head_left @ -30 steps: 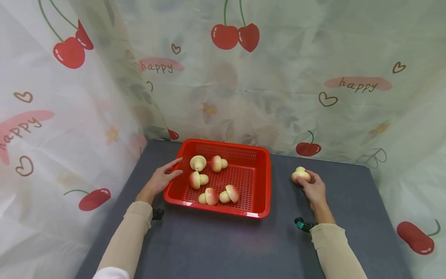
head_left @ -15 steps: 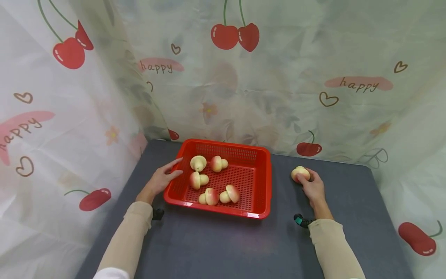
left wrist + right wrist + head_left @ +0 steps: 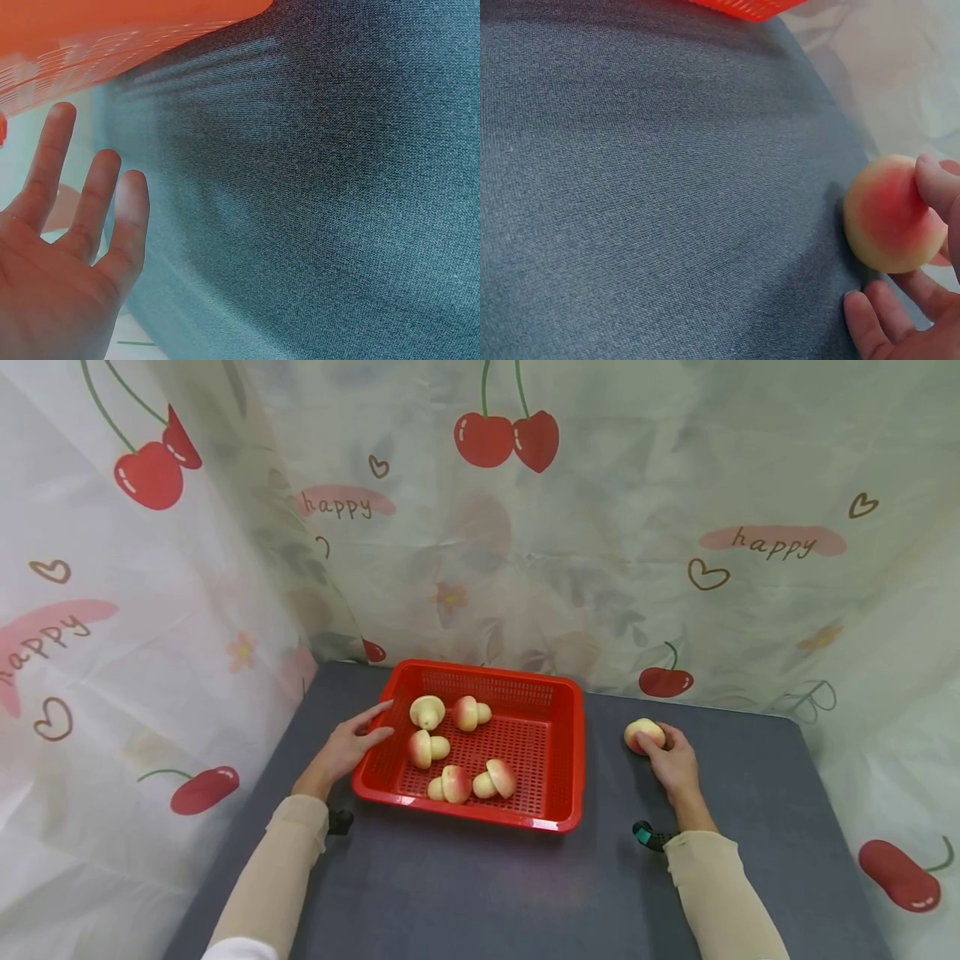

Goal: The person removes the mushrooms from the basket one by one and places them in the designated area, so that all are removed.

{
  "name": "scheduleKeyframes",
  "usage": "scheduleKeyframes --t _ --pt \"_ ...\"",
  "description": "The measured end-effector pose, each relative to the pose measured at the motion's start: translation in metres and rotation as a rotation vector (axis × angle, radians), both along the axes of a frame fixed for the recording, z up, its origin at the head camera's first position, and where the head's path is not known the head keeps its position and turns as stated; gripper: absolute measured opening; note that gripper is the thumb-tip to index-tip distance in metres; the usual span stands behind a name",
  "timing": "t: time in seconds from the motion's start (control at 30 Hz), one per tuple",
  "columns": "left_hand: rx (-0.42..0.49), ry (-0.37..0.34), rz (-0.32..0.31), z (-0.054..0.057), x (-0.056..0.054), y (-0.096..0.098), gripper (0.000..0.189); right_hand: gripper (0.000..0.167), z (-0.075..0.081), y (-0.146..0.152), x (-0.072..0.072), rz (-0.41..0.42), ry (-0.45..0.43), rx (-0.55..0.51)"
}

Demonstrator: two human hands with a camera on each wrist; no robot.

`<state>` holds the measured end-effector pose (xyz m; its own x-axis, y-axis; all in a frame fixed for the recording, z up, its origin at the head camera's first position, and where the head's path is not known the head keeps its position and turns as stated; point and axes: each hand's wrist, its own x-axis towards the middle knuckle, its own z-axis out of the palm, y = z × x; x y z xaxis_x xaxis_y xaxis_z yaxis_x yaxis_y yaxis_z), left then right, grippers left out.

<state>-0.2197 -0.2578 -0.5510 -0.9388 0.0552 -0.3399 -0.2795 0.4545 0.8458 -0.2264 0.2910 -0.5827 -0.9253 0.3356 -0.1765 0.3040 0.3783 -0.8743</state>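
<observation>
- Resting on a dark grey counter (image 3: 480, 893), a red basket (image 3: 558, 739) sits toward the far side, its back rim near the cherry-print curtain (image 3: 525, 552) that closes in the counter's far, left and right edges; bare cloth lies open in front of the basket and between basket and right hand.
- Left hand (image 3: 347, 747) lies with fingers straight and spread, fingertips touching the basket's left rim; the left wrist view shows those fingers (image 3: 94, 202) fanned beside the red wall, holding nothing.
- Right hand (image 3: 672, 762) grips a peach-coloured bun (image 3: 643, 733) on the counter, well apart from the basket's right wall; thumb and fingers curl round it, as the right wrist view confirms with a fingertip (image 3: 937, 180) pressed on the bun's rosy face.
- Five mushroom-shaped buns (image 3: 450, 752) lie scattered inside the basket, two near the back wall, one at the left, two toward the front; each is on its side.
- Nothing but the basket's right wall stands between the held bun and the others.
- The held bun shows a rounded cap, its blushed side facing the wrist camera; any stem is hidden by the hand, so its long axis cannot be told.
</observation>
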Motion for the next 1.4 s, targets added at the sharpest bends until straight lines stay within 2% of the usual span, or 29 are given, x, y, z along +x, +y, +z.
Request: scheduleKeyframes --t 0.43,0.53,0.67,0.83,1.2,1.4 --pt "-0.001 -0.003 -0.001 0.003 0.003 0.002 0.059 0.078 0.006 0.003 0.003 0.051 -0.064 0.092" --pt "0.006 -0.007 -0.002 0.002 0.003 0.002 0.059 0.075 0.012 0.003 0.004 0.081 -0.043 0.149" --pt "0.011 -0.013 -0.003 0.001 0.003 0.002 0.059 0.073 0.022 0.003 0.004 0.162 -0.004 0.268" --pt "0.009 -0.006 0.001 0.001 0.003 0.001 0.059 0.077 0.034 0.000 0.006 0.248 0.027 0.376" --pt "-0.002 -0.012 -0.001 0.001 0.002 0.001 0.060 0.093 0.049 -0.019 0.012 0.344 0.013 0.583" --pt "0.002 -0.015 -0.009 0.002 0.002 -0.001 0.060 0.092 0.054 -0.034 0.013 0.381 0.076 0.679"
